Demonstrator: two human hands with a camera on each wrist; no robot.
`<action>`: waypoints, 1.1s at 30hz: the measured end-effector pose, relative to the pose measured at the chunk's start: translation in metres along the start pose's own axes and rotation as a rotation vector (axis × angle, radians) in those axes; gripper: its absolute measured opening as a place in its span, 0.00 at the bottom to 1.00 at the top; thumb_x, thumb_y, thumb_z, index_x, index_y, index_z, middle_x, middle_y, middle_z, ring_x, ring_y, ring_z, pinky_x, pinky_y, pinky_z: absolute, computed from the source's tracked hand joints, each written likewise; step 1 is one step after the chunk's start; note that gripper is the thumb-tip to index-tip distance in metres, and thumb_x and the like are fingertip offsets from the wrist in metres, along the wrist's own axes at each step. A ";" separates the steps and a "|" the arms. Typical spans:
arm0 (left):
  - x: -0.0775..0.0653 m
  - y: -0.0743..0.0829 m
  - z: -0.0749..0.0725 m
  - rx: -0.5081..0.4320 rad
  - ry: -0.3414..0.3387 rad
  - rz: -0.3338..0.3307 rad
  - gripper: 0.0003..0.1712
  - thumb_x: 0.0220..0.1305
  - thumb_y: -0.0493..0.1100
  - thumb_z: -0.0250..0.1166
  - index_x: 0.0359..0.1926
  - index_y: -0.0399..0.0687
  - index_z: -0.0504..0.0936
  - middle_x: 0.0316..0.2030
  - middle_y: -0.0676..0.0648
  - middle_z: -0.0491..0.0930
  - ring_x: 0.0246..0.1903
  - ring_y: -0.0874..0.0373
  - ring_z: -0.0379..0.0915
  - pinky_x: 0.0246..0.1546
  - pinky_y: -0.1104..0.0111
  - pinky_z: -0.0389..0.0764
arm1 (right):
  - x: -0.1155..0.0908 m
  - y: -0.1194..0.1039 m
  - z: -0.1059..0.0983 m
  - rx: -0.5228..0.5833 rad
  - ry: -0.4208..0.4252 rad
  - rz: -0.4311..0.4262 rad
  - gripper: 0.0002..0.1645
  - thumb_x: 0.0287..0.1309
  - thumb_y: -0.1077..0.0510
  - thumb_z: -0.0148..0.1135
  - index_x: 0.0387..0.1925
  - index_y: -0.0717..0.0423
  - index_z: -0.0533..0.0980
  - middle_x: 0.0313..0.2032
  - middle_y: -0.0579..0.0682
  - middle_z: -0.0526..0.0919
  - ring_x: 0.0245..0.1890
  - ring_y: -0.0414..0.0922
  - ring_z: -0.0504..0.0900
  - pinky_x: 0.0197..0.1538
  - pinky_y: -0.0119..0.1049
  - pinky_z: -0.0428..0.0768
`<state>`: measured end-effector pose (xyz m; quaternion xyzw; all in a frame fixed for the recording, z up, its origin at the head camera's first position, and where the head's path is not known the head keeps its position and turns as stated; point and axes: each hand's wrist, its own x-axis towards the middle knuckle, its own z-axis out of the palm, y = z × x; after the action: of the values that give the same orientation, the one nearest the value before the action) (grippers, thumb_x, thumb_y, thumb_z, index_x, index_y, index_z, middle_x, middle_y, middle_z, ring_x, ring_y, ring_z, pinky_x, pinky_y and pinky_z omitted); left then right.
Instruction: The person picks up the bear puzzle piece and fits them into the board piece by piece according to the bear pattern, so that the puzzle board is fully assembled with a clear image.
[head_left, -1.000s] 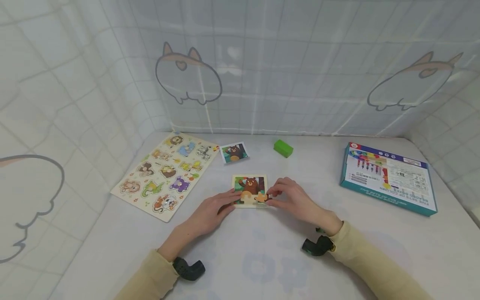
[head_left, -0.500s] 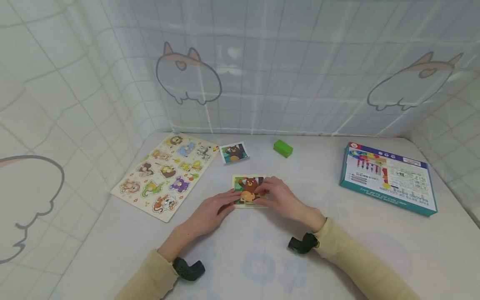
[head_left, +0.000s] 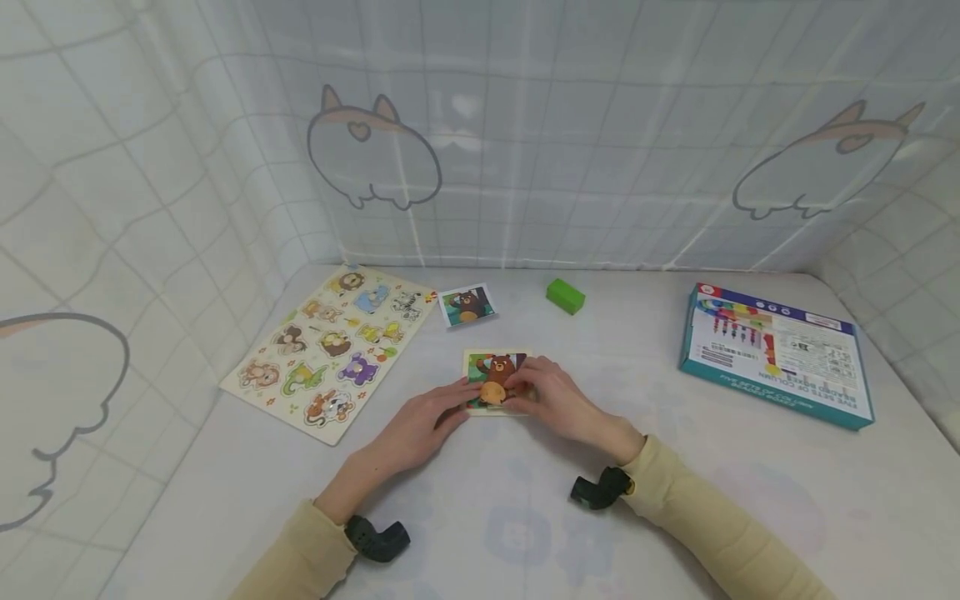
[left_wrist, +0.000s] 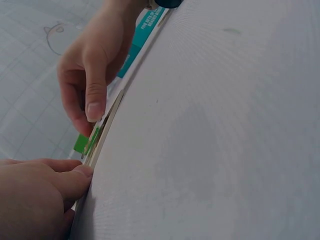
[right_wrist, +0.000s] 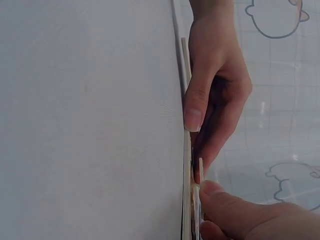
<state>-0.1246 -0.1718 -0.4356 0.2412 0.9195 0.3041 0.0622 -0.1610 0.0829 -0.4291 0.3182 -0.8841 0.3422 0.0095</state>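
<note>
A small square wooden puzzle board [head_left: 476, 367] with a brown bear picture lies flat on the table. My left hand [head_left: 416, 427] holds its near left corner, thumb at the front edge and fingers on top. My right hand [head_left: 558, 402] pinches a puzzle piece [head_left: 492, 392] with the bear's orange belly, over the lower part of the picture. In the right wrist view, the thin piece [right_wrist: 201, 166] stands slightly above the board's edge [right_wrist: 187, 165]. The right fingers cover the board's right side.
A larger animal peg puzzle [head_left: 330, 350] lies to the left. Behind the board are a bear picture card [head_left: 467, 306] and a green block [head_left: 566, 297]. A boxed toy [head_left: 776, 354] lies on the right. A patterned cloth wall [head_left: 570, 167] rises behind the table.
My right hand has moved left with the belly piece, from the board's right edge to over the lower picture. The left hand has stayed in place.
</note>
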 end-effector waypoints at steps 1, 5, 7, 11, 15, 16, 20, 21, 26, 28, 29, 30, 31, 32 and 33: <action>0.000 0.000 0.000 0.001 0.001 0.001 0.24 0.75 0.46 0.57 0.69 0.58 0.73 0.71 0.53 0.68 0.72 0.56 0.62 0.71 0.53 0.67 | 0.000 0.000 0.001 0.000 -0.002 0.003 0.13 0.58 0.53 0.72 0.42 0.57 0.84 0.36 0.45 0.79 0.37 0.41 0.72 0.40 0.32 0.73; -0.001 0.000 0.000 0.004 0.006 0.002 0.24 0.75 0.47 0.57 0.69 0.59 0.73 0.71 0.53 0.68 0.72 0.56 0.62 0.71 0.53 0.67 | 0.000 0.004 0.004 -0.002 -0.001 0.003 0.13 0.58 0.53 0.72 0.41 0.57 0.84 0.35 0.45 0.80 0.37 0.41 0.72 0.39 0.31 0.74; -0.001 0.000 0.000 0.006 0.007 0.003 0.24 0.75 0.47 0.57 0.69 0.59 0.73 0.71 0.54 0.69 0.72 0.56 0.62 0.71 0.53 0.67 | 0.000 0.004 0.005 0.001 0.000 0.001 0.13 0.58 0.54 0.72 0.41 0.57 0.84 0.35 0.45 0.80 0.37 0.41 0.72 0.39 0.31 0.74; -0.001 0.000 0.000 0.013 0.009 0.008 0.23 0.75 0.47 0.57 0.69 0.58 0.74 0.70 0.54 0.69 0.72 0.56 0.62 0.71 0.54 0.67 | 0.000 0.005 0.006 0.001 -0.004 0.006 0.13 0.58 0.54 0.72 0.41 0.57 0.84 0.35 0.45 0.80 0.37 0.41 0.72 0.39 0.31 0.74; 0.000 0.001 0.000 0.027 0.008 0.019 0.23 0.75 0.46 0.57 0.69 0.58 0.74 0.70 0.53 0.69 0.71 0.55 0.62 0.71 0.54 0.68 | 0.000 0.005 0.007 -0.010 -0.005 0.003 0.13 0.59 0.53 0.72 0.41 0.57 0.84 0.35 0.45 0.79 0.37 0.40 0.71 0.39 0.30 0.73; 0.000 0.001 0.000 0.035 0.007 0.023 0.24 0.75 0.46 0.57 0.69 0.58 0.74 0.70 0.53 0.69 0.71 0.55 0.62 0.71 0.54 0.68 | 0.000 0.005 0.007 -0.016 -0.003 0.000 0.13 0.59 0.53 0.71 0.41 0.56 0.83 0.35 0.45 0.79 0.37 0.40 0.71 0.39 0.30 0.73; 0.000 0.001 0.002 0.104 0.003 0.049 0.23 0.75 0.45 0.58 0.68 0.57 0.75 0.70 0.54 0.69 0.71 0.55 0.62 0.70 0.54 0.69 | 0.000 0.006 0.008 -0.023 0.005 -0.015 0.13 0.59 0.53 0.71 0.41 0.56 0.83 0.36 0.45 0.79 0.37 0.41 0.71 0.39 0.31 0.74; 0.001 0.001 0.003 0.130 0.001 0.059 0.23 0.75 0.45 0.58 0.68 0.57 0.75 0.70 0.53 0.69 0.71 0.55 0.62 0.69 0.55 0.70 | -0.001 0.006 0.008 -0.026 0.006 -0.015 0.13 0.59 0.53 0.71 0.41 0.56 0.83 0.36 0.45 0.79 0.37 0.41 0.71 0.39 0.31 0.74; 0.001 0.003 0.005 0.220 -0.001 0.098 0.23 0.74 0.44 0.59 0.67 0.56 0.76 0.69 0.52 0.71 0.71 0.53 0.63 0.68 0.57 0.72 | -0.001 0.006 0.008 -0.029 0.004 -0.018 0.12 0.60 0.53 0.71 0.41 0.56 0.83 0.37 0.45 0.80 0.39 0.41 0.73 0.41 0.33 0.76; 0.002 0.005 0.006 0.233 0.003 0.098 0.23 0.74 0.44 0.59 0.67 0.56 0.76 0.68 0.53 0.71 0.71 0.54 0.63 0.68 0.57 0.72 | -0.001 0.006 0.007 -0.031 0.001 -0.016 0.12 0.60 0.53 0.70 0.42 0.56 0.82 0.38 0.45 0.80 0.39 0.41 0.73 0.41 0.33 0.77; 0.002 0.006 0.006 0.236 0.005 0.098 0.23 0.74 0.44 0.59 0.67 0.56 0.76 0.68 0.53 0.71 0.70 0.54 0.64 0.68 0.58 0.72 | -0.001 0.006 0.007 -0.033 0.000 -0.016 0.12 0.61 0.53 0.70 0.42 0.55 0.82 0.38 0.45 0.80 0.40 0.41 0.73 0.42 0.33 0.77; 0.002 0.006 0.006 0.242 0.007 0.101 0.23 0.73 0.43 0.60 0.67 0.56 0.76 0.68 0.53 0.71 0.70 0.54 0.64 0.68 0.58 0.73 | -0.001 0.006 0.007 -0.033 0.000 -0.013 0.12 0.61 0.53 0.70 0.42 0.55 0.82 0.38 0.45 0.80 0.39 0.41 0.73 0.41 0.33 0.77; 0.002 0.007 0.006 0.249 0.009 0.106 0.23 0.73 0.43 0.60 0.67 0.56 0.76 0.68 0.53 0.71 0.70 0.55 0.64 0.68 0.59 0.73 | 0.000 0.006 0.007 -0.032 0.000 -0.009 0.12 0.61 0.53 0.70 0.42 0.55 0.82 0.38 0.45 0.80 0.39 0.41 0.73 0.41 0.33 0.77; 0.002 0.008 0.007 0.255 0.010 0.111 0.23 0.73 0.43 0.60 0.67 0.55 0.76 0.68 0.53 0.71 0.70 0.55 0.64 0.68 0.59 0.72 | 0.000 0.006 0.007 -0.033 -0.001 -0.007 0.12 0.61 0.53 0.70 0.42 0.55 0.82 0.38 0.45 0.80 0.39 0.41 0.73 0.41 0.33 0.77; 0.002 0.008 0.007 0.263 0.010 0.120 0.23 0.73 0.42 0.60 0.67 0.54 0.76 0.68 0.53 0.70 0.70 0.56 0.64 0.68 0.60 0.72 | 0.000 0.005 0.007 -0.032 0.000 -0.006 0.12 0.61 0.53 0.70 0.42 0.55 0.82 0.38 0.45 0.80 0.39 0.41 0.73 0.41 0.33 0.77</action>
<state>-0.1213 -0.1613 -0.4363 0.3001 0.9357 0.1854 0.0072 -0.1626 0.0817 -0.4377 0.3208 -0.8884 0.3281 0.0156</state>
